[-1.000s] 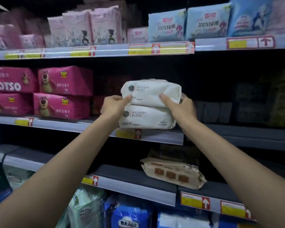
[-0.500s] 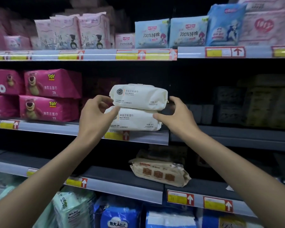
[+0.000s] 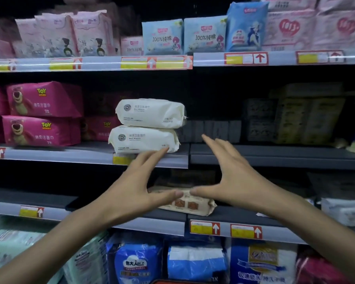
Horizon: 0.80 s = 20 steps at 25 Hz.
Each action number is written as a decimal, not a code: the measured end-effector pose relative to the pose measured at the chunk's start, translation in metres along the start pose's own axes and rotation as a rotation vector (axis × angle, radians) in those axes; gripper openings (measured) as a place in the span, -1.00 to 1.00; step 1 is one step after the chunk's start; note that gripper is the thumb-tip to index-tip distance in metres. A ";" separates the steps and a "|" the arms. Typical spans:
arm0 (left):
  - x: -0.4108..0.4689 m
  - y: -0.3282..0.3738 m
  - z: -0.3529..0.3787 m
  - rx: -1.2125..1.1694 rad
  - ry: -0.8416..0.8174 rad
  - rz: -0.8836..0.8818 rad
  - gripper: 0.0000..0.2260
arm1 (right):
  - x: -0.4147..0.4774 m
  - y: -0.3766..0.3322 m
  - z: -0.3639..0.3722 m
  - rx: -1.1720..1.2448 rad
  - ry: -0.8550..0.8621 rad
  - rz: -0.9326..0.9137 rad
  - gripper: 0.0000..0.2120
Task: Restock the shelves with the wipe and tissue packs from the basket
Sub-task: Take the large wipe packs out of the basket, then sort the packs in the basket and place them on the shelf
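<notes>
Two white wipe packs lie stacked on the middle shelf (image 3: 86,155): the upper pack (image 3: 150,113) rests on the lower pack (image 3: 143,138). My left hand (image 3: 137,185) is below and in front of the stack, fingers spread, holding nothing; its fingertips reach up near the lower pack's bottom right corner. My right hand (image 3: 232,177) is to the right, open and empty, apart from the packs. A beige wipe pack (image 3: 195,204) lies on the shelf below, partly hidden behind both hands. The basket is not in view.
Pink Toy Story tissue packs (image 3: 41,115) stand left of the white stack. Dark packs (image 3: 291,117) fill the middle shelf's right side. Pink and blue packs (image 3: 203,34) line the top shelf. Blue and white packs (image 3: 193,261) sit on the bottom level.
Both hands have let go of the two white packs and drawn back and down from the stack. The packs stay stacked on the shelf. The view has shifted right.
</notes>
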<state>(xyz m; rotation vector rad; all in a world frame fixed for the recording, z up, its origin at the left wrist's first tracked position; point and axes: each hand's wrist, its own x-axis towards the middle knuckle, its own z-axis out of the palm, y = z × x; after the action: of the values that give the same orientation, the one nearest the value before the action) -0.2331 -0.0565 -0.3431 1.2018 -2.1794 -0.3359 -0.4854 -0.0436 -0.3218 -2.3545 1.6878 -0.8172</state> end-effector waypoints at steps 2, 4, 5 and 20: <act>-0.012 0.000 0.021 0.011 -0.084 0.016 -0.05 | -0.023 0.019 0.010 -0.042 -0.079 0.024 0.22; -0.023 -0.006 0.049 0.014 -0.175 -0.011 -0.06 | -0.047 0.040 0.024 -0.063 -0.165 0.070 0.23; -0.029 -0.010 0.064 0.007 -0.218 -0.030 -0.07 | -0.058 0.052 0.033 -0.065 -0.215 0.094 0.24; -0.123 -0.125 0.305 0.080 -0.723 -0.246 -0.13 | -0.194 0.218 0.231 -0.050 -0.860 0.354 0.05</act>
<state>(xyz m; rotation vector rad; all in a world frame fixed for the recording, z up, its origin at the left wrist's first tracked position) -0.2921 -0.0458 -0.6896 1.5703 -2.6533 -0.9114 -0.5974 0.0064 -0.6731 -1.8827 1.6115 0.2788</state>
